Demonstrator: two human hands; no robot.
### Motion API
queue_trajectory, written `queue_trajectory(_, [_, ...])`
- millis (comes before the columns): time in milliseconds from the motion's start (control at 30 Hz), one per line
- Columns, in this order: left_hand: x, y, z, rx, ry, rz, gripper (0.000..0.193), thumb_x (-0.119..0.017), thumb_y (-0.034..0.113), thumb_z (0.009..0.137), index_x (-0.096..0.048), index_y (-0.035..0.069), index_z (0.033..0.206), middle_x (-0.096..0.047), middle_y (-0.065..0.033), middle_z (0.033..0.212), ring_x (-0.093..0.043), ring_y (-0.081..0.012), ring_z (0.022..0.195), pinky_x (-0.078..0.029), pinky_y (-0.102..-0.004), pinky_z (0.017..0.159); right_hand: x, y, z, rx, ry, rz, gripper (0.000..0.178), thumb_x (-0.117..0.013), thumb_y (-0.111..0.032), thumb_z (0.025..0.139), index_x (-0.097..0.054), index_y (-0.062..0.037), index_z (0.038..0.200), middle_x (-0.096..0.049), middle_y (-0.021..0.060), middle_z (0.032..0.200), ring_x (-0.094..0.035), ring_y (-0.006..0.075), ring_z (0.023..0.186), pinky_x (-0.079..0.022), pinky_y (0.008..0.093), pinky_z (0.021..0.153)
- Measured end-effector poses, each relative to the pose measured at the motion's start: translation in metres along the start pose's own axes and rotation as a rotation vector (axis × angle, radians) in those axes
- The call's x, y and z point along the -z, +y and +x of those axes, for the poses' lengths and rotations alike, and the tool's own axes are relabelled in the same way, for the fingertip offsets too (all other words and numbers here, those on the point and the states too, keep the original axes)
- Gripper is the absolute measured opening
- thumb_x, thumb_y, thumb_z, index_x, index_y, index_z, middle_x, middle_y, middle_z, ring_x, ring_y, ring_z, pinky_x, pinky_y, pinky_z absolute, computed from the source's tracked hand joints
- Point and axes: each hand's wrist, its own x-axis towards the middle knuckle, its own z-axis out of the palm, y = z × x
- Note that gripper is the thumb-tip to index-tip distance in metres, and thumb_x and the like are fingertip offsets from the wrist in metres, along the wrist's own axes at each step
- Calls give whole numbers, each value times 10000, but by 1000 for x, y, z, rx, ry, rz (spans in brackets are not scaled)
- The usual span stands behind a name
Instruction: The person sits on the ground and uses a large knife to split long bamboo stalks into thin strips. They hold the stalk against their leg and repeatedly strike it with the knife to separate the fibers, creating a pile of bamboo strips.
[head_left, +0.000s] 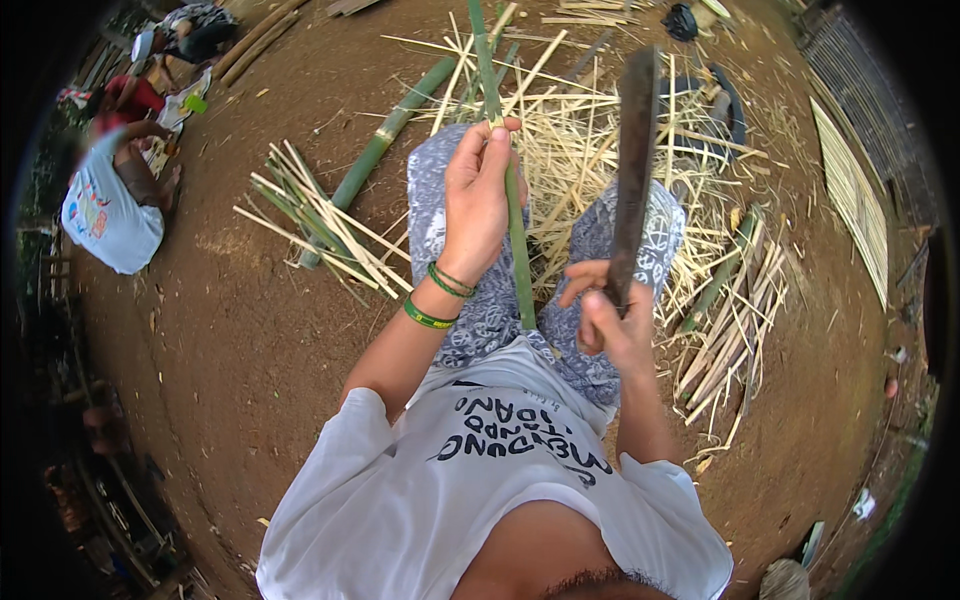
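Observation:
My left hand is closed round a long green bamboo strip, which runs from my lap up past the top of the picture. A pale joint in the strip lies by my thumb. In my right hand a machete stands nearly upright, its wide dark blade pointing away from me. The handle is mostly hidden in my fingers. Blade and strip are apart, with the blade to the right. Between and beyond my knees lies a heap of pale bamboo shavings.
A green bamboo pole and a bundle of split strips lie on the earth at left. More split pieces lie at right. Several people sit at the far left. A woven bamboo panel is at the right edge.

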Motion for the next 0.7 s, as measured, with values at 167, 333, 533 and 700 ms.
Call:
queue_trajectory(167, [-24, -29, 14, 20, -5, 31, 284, -455, 247, 1086, -562, 22, 1223, -423, 48, 700, -375, -37, 515, -344, -213, 460, -17, 13, -10, -97, 146, -65, 194, -727, -83, 903, -648, 19, 1049, -650, 35, 757, -482, 31, 435, -329, 211, 353])
queue_trajectory(333, [-28, -38, -4, 214, 19, 56, 337, -464, 321, 1078, -604, 59, 1238, -469, 58, 750, -442, -35, 592, -380, -221, 515, -15, 12, -6, -171, 268, -16, 117, -700, -64, 922, -643, 10, 993, -556, -16, 584, -463, 38, 407, -322, 227, 340])
queue_trajectory(533, [-7, -86, -30, 250, 65, 185, 271, -478, 280, 1073, -600, 58, 1169, -482, 40, 738, -431, -42, 571, -354, -220, 491, -14, 24, -5, -225, 245, -28, 129, -699, -61, 919, -645, 12, 1011, -581, -4, 619, -468, 38, 421, -316, 223, 352])
queue_trajectory(700, [9, -119, -37, 316, 151, 217, 239, -467, 241, 1074, -574, 44, 1157, -484, 30, 738, -416, -42, 553, -346, -220, 475, -21, 35, -9, -317, 244, -62, 198, -687, -129, 944, -650, 23, 1065, -625, 20, 689, -490, 44, 446, -345, 219, 397])
